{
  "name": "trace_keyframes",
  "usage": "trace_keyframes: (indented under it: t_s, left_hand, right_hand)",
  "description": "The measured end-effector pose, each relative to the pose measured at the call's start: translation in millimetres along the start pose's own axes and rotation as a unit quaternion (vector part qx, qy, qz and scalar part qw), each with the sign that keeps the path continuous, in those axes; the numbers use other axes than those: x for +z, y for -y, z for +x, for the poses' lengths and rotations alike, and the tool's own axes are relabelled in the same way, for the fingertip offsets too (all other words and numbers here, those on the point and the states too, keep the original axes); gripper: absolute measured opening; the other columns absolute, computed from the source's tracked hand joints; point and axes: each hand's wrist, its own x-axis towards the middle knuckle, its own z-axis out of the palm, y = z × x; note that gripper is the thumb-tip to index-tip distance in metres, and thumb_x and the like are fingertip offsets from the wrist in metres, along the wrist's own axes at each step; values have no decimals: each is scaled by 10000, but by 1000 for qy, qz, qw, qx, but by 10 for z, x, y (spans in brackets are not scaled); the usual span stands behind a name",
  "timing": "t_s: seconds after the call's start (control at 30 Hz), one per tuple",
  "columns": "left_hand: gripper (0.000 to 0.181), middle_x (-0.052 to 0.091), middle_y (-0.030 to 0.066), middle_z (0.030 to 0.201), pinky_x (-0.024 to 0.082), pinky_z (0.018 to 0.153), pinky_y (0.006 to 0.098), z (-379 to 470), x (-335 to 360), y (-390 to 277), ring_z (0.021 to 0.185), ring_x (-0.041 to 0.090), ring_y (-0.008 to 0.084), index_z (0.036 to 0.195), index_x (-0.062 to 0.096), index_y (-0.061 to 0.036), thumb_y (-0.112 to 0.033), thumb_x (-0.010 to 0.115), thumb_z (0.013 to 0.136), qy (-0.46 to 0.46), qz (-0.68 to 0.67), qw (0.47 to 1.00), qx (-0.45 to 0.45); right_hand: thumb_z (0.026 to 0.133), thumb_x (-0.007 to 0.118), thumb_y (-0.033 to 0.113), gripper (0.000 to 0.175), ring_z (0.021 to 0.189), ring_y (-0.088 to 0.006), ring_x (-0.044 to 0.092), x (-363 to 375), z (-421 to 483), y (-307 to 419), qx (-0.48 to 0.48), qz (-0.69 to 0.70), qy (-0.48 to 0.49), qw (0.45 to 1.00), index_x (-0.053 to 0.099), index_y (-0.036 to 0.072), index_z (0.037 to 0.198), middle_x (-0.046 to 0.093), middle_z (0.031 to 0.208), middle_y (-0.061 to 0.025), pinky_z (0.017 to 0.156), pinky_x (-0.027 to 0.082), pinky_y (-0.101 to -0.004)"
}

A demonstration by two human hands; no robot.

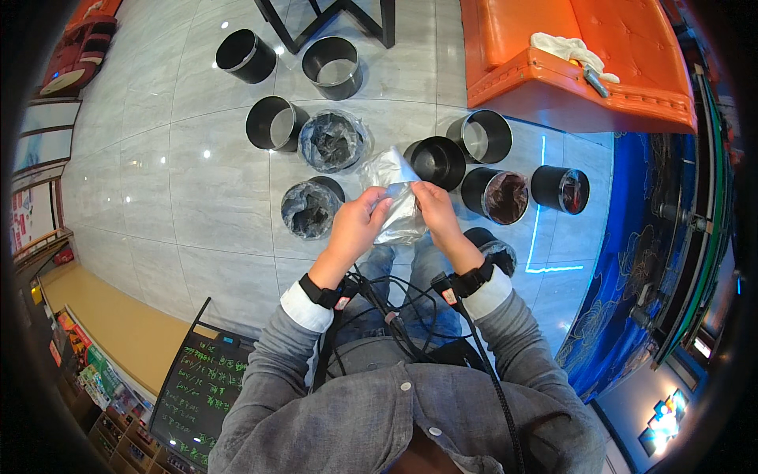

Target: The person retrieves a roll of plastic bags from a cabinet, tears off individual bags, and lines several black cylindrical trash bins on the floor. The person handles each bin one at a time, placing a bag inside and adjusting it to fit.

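A thin, clear plastic bag (pixel 398 220) hangs between my hands, shiny and partly folded. My left hand (pixel 360 220) pinches its left edge between thumb and fingers. On the opposite edge, my right hand (pixel 437 208) grips the plastic near the top. Just beyond the bag stands a black bin (pixel 437 162) with no liner showing. To the left are a bin lined with clear plastic (pixel 310 208) and another lined bin (pixel 333 141). Right of my right hand, a bin with a reddish liner (pixel 504 197) lies tilted in view.
Several more black bins, such as one at the far left (pixel 246 56) and one beside the sofa (pixel 482 136), stand on the tiled floor (pixel 219 195). An orange sofa (pixel 521 83) holds a white cloth (pixel 568 50). A blackboard with writing (pixel 198 397) stands lower left. Black cables (pixel 408 308) cross my lap.
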Motion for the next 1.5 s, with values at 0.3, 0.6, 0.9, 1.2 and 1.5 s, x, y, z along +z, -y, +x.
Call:
trace_keyframes:
  t_s: [0.3,0.6,0.9,1.2,1.5]
  left_hand:
    - [226,630,104,714,451,590,249,-78,-7,101,610,564,118,1058,614,-42,-178,536,896,8,-6,999,-33]
    - [220,633,102,753,460,628,258,-28,-85,140,650,582,148,1041,621,-54,-182,574,869,21,19,999,-29]
    - [297,569,62,854,444,656,288,-136,-16,87,723,537,205,954,552,-46,-119,711,714,-87,38,989,114]
    - [349,578,27,858,438,631,219,-278,195,185,769,562,90,1030,444,-49,-98,684,781,-29,-237,971,-11]
    - [218,619,60,812,459,582,225,-304,141,208,696,567,85,949,568,-24,-98,679,777,-14,-179,983,-43]
  right_hand:
    - [870,496,109,193,793,-93,579,96,-194,-79,51,105,17,993,621,-11,955,640,880,-38,705,449,-235]
    - [810,572,27,208,835,-102,587,86,-239,-92,51,49,81,994,619,-8,1009,640,940,-39,752,453,-246]
    - [807,570,17,200,773,-90,577,232,-247,-259,29,167,15,985,576,37,1005,624,921,-32,694,449,-235]
    - [899,515,249,212,640,-114,580,317,-250,-272,29,174,-55,983,544,48,959,619,805,-58,537,449,-252]
    - [893,530,329,272,546,-68,499,270,-321,-224,89,159,-11,983,543,63,945,587,725,-20,455,352,-207]
